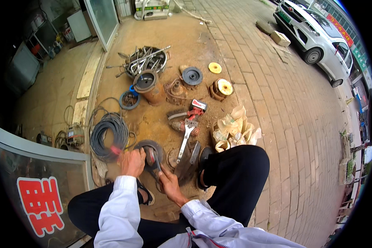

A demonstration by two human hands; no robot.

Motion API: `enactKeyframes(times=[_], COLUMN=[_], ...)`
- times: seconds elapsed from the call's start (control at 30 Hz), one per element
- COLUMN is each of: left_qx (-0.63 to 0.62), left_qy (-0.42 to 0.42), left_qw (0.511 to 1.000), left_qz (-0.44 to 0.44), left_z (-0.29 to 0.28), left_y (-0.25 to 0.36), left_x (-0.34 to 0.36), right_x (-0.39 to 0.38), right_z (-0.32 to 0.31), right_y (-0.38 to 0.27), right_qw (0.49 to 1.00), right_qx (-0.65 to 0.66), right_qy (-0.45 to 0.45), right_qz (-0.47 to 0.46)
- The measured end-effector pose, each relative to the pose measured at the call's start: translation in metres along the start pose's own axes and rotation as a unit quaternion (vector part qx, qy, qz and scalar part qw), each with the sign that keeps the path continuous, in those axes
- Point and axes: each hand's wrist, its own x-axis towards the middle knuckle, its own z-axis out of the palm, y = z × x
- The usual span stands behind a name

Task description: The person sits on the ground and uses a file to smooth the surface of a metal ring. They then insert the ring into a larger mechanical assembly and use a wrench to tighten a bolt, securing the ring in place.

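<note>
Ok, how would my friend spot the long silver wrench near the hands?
Find the crumpled, pale bag by the person's right knee. Left of it, between the red tool and the right hand, is a long wrench. Its wide head points away from the person, and it shines silver beside dark, rusty pieces.

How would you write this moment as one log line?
left hand: closed, blurred red object beside it, grip unclear | right hand: holding grey metal bar | nearby: adjustable wrench, coiled grey cable
</note>
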Motion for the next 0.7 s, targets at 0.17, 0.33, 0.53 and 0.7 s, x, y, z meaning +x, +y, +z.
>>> enactKeyframes(times=[0.17,0.33,0.53,0.7], left_qx=[-0.012,0.011,0.02,0.024], left_qy=[-0.011,-0.016,-0.008,0.01], left_qw=[0.999,0.999,0.997,0.998], left_qz=[-0.032,-0.046,-0.072,-0.051], left_z=[-0.015,-0.012,-0.012,-0.014], left_y=[0.006,0.002,0.003,0.009], left_x=[-0.002,-0.006,-0.008,-0.005], right_x=[0.045,-0.002,0.012,0.02], right_z=[0.013,0.009,0.02,0.006], right_y=[-0.013,-0.015,-0.012,0.0], right_qw=[0.997,0.998,0.999,0.999], right_qx=[0.057,0.046,0.042,0.039], right_qy=[-0.005,0.001,0.011,0.018], right_qz=[0.043,0.049,0.012,0.017])
